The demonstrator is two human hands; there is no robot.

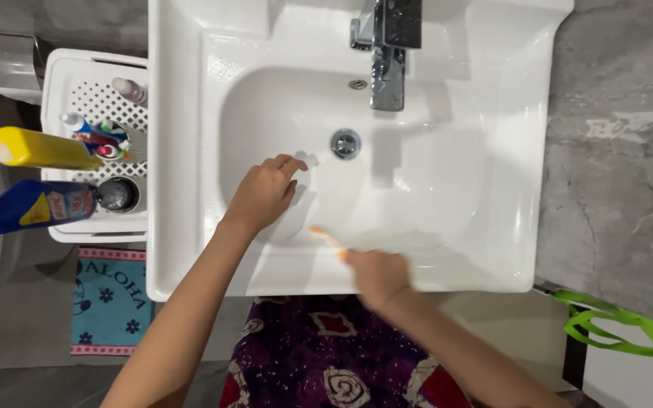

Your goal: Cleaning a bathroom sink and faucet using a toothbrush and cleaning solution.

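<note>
I look straight down into a white wash basin with a round metal drain and a chrome tap above it. My left hand rests inside the bowl, left of the drain, fingers loosely curled and holding nothing. At the basin's front rim, my right hand grips a thin orange brush whose blurred tip points left into the bowl, close below my left hand.
A white perforated basket stands left of the basin, holding a yellow bottle, a blue bottle with a red cap and small tubes. A patterned mat lies on the floor. Green straps lie lower right.
</note>
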